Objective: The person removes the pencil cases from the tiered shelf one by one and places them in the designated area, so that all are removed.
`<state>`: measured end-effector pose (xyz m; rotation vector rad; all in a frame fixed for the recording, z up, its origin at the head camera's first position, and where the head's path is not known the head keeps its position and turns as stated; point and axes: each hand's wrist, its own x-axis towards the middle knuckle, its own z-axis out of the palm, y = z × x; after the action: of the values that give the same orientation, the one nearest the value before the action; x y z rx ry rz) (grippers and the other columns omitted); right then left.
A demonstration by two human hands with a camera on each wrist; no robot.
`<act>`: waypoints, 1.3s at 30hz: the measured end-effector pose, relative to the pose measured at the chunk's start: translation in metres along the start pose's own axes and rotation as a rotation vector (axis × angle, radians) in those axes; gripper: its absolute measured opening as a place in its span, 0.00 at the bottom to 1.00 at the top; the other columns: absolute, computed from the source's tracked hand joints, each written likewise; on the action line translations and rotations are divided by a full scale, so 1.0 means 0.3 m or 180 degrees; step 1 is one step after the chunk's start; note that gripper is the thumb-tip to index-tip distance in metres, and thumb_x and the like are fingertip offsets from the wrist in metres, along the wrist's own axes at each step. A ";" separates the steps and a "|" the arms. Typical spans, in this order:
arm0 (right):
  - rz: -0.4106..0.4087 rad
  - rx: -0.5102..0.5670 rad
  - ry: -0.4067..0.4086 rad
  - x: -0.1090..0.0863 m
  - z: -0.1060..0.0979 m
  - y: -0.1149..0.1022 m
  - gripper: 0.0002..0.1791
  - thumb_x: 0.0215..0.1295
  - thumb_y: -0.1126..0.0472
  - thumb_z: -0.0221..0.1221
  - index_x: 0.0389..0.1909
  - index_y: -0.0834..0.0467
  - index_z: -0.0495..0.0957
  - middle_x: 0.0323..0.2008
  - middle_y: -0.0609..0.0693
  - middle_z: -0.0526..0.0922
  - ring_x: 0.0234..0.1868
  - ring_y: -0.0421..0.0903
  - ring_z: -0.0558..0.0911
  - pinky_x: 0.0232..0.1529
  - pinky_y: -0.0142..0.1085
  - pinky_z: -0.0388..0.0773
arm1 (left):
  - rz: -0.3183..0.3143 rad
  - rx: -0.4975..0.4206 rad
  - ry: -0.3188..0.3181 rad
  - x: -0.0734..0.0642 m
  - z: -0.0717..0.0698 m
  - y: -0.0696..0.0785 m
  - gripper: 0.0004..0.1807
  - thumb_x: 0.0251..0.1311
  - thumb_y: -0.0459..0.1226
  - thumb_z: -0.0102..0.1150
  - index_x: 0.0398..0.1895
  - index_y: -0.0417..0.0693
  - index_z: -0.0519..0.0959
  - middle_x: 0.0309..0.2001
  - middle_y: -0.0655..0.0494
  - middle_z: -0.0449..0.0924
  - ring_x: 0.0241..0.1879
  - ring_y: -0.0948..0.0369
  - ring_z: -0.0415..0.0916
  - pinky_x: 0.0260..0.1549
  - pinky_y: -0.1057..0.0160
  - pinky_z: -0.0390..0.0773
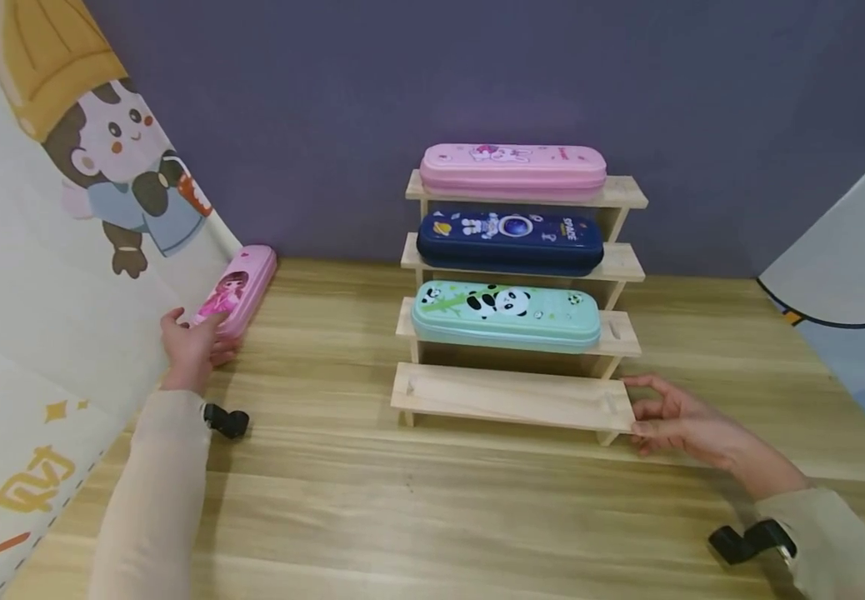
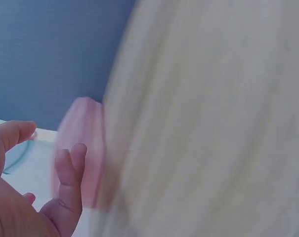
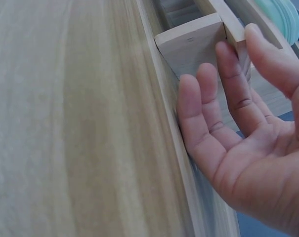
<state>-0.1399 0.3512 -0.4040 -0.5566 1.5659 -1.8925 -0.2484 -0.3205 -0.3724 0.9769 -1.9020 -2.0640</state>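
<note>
At the left, my left hand [image 1: 191, 346] is at the near end of a pink pencil case [image 1: 241, 287] with a girl picture. In the left wrist view its thumb and fingers [image 2: 70, 182] are spread apart, overlapping the blurred case [image 2: 87, 143]. A stepped wooden stand [image 1: 507, 396] is in the middle, its lowest step bare. My right hand [image 1: 683, 425] pinches the right end of that step, thumb at the front corner. The upper steps hold a mint panda pencil case [image 1: 507, 317], a navy space case [image 1: 511, 242] and a pink rabbit case [image 1: 511, 167].
The stand is on a wood-grain table [image 1: 402, 508]. A dark wall [image 1: 327, 108] rises behind it. A printed cloth [image 1: 50, 308] with a cartoon child borders the left side, close beside the left hand. Another printed panel [image 1: 845, 250] borders the right.
</note>
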 end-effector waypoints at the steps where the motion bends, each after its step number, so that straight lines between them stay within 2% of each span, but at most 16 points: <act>1: 0.0003 -0.0005 0.0002 -0.001 0.001 0.001 0.33 0.71 0.79 0.48 0.66 0.42 0.62 0.45 0.52 0.83 0.41 0.45 0.84 0.41 0.41 0.88 | -0.0004 0.0021 0.0025 -0.005 -0.002 0.005 0.47 0.64 0.45 0.64 0.77 0.65 0.42 0.76 0.56 0.38 0.19 0.63 0.78 0.17 0.65 0.84; 3: 0.0016 -0.0021 0.0003 -0.002 0.002 0.004 0.33 0.71 0.78 0.48 0.66 0.42 0.62 0.45 0.51 0.83 0.41 0.45 0.84 0.41 0.41 0.88 | 0.0029 0.0024 0.0032 -0.017 -0.003 0.016 0.47 0.65 0.45 0.64 0.78 0.65 0.44 0.75 0.56 0.41 0.20 0.63 0.77 0.18 0.65 0.85; 6: 0.0012 -0.0052 -0.0003 -0.003 0.002 0.006 0.32 0.72 0.78 0.47 0.66 0.42 0.62 0.45 0.51 0.83 0.41 0.46 0.84 0.42 0.42 0.87 | 0.0156 -0.0089 -0.0116 -0.041 0.008 0.033 0.46 0.65 0.43 0.63 0.77 0.64 0.44 0.73 0.54 0.42 0.20 0.63 0.79 0.19 0.66 0.85; 12: -0.0013 -0.0057 -0.0011 -0.003 -0.003 0.005 0.32 0.72 0.78 0.47 0.67 0.42 0.62 0.45 0.51 0.82 0.42 0.46 0.84 0.42 0.42 0.87 | 0.0497 -0.0183 -0.0511 -0.139 0.085 0.075 0.45 0.65 0.40 0.64 0.76 0.60 0.45 0.73 0.50 0.47 0.21 0.62 0.83 0.15 0.68 0.84; 16: -0.0020 -0.0039 -0.0036 -0.003 -0.004 0.005 0.32 0.72 0.78 0.47 0.67 0.42 0.62 0.45 0.51 0.82 0.41 0.46 0.84 0.42 0.42 0.87 | 0.0816 -0.0056 -0.0918 -0.225 0.155 0.083 0.43 0.66 0.39 0.63 0.76 0.54 0.46 0.69 0.49 0.51 0.22 0.63 0.83 0.15 0.68 0.83; 19: -0.0037 -0.0031 -0.0058 -0.003 -0.005 0.006 0.33 0.73 0.78 0.46 0.67 0.42 0.62 0.45 0.51 0.83 0.41 0.46 0.84 0.43 0.42 0.87 | 0.0974 0.0041 -0.1269 -0.280 0.209 0.079 0.42 0.67 0.38 0.61 0.76 0.51 0.47 0.68 0.48 0.52 0.23 0.64 0.83 0.16 0.69 0.84; 27: -0.0072 -0.0012 -0.0082 -0.005 -0.003 0.008 0.33 0.73 0.79 0.45 0.68 0.43 0.62 0.46 0.51 0.82 0.42 0.46 0.84 0.43 0.42 0.87 | 0.1035 0.0162 -0.2001 -0.387 0.335 0.032 0.37 0.70 0.35 0.55 0.76 0.49 0.48 0.70 0.43 0.54 0.25 0.62 0.84 0.16 0.69 0.83; 34: -0.0069 0.0033 -0.0121 -0.006 -0.001 0.014 0.33 0.73 0.79 0.45 0.68 0.42 0.62 0.46 0.51 0.83 0.42 0.46 0.84 0.44 0.42 0.87 | 0.0945 0.0168 -0.2419 -0.474 0.419 0.013 0.37 0.70 0.34 0.56 0.76 0.49 0.50 0.71 0.44 0.56 0.26 0.58 0.84 0.17 0.68 0.83; 39: -0.0123 0.0079 -0.0139 -0.003 -0.004 0.012 0.33 0.73 0.79 0.45 0.68 0.43 0.62 0.46 0.51 0.83 0.43 0.45 0.84 0.45 0.42 0.87 | 0.0958 0.0159 -0.2705 -0.522 0.473 0.011 0.36 0.69 0.33 0.57 0.74 0.49 0.52 0.71 0.45 0.57 0.28 0.56 0.84 0.18 0.67 0.83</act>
<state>-0.1393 0.3524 -0.4079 -0.6173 1.5121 -1.9127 -0.2084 -0.1198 -0.3192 -0.2681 -2.2488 -2.4379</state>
